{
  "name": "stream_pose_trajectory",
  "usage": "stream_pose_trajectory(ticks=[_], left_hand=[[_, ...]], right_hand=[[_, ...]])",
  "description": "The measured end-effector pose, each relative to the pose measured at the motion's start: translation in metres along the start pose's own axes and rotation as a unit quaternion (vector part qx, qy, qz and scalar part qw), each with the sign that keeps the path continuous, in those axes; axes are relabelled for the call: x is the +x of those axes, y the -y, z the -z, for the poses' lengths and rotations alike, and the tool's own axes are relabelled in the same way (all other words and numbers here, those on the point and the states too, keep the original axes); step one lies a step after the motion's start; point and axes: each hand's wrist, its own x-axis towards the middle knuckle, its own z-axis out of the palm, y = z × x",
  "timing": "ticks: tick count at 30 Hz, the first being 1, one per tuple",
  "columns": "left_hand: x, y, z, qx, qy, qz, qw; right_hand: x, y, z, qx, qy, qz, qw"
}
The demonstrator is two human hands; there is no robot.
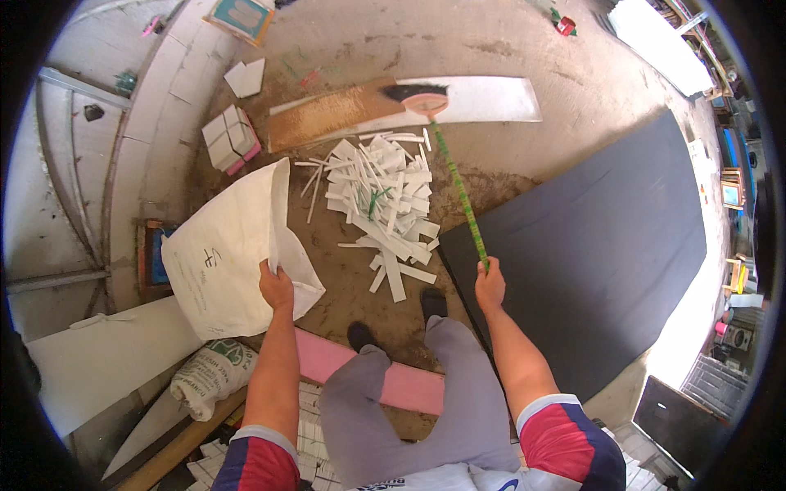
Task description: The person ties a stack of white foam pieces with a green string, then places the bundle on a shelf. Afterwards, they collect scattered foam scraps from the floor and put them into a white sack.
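Note:
My left hand grips the rim of a big white woven sack that stands open at my left on the dirt floor. My right hand holds the end of a long green broom handle. The broom's pink head with black bristles rests far out, at the top of a heap of white foam strips. The heap lies between the sack and the broom handle, just ahead of my black shoes.
A large black sheet covers the floor at right. A long white and brown board lies behind the heap. White foam blocks sit at upper left. A pink foam slab and a filled printed sack lie near my legs.

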Motion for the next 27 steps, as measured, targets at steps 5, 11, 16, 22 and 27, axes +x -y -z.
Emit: stream_pose_trajectory(ticks=[5,11,16,22,27], left_hand=[[0.015,0.070,-0.124,-0.065,-0.009,-0.030,0.997],[0.020,0.131,-0.264,-0.192,0.006,-0.039,0.981],[0.037,0.158,-0.338,-0.236,-0.006,-0.026,0.971],[0.052,0.215,-0.377,-0.189,-0.035,-0.032,0.981],[0.046,0.217,-0.375,-0.140,0.013,-0.001,0.990]], right_hand=[[0.076,-0.078,-0.093,-0.016,-0.057,-0.015,0.998],[0.145,-0.148,-0.199,-0.027,-0.097,-0.043,0.994],[0.194,-0.215,-0.258,-0.093,-0.160,-0.072,0.980],[0.239,-0.151,-0.288,-0.205,-0.268,0.136,0.931],[0.246,0.045,-0.298,-0.167,-0.101,0.294,0.936]])
